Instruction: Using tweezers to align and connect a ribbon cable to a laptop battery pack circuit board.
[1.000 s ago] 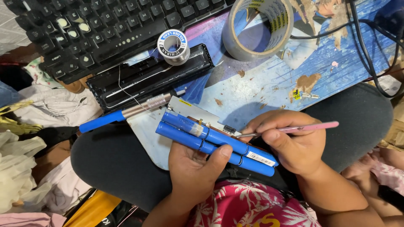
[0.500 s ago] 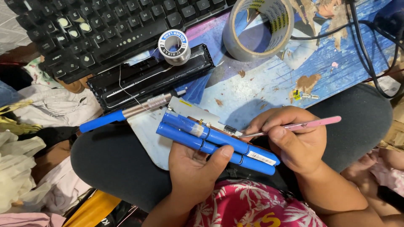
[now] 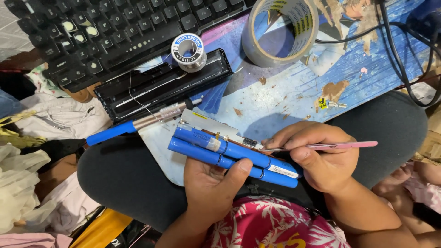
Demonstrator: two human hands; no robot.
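Little has moved: left hand (image 3: 213,183) grips battery pack (image 3: 229,154), right hand (image 3: 317,158) pinches tweezers (image 3: 330,146), tips hidden.

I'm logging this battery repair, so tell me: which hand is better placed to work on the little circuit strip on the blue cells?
The right hand, probably: it holds the pink tweezers, tips at the circuit strip. The left hand is occupied cradling the blue battery pack from below.

Keyboard (image 3: 115,32) cut off at top (tape roll (image 3: 280,32) too).
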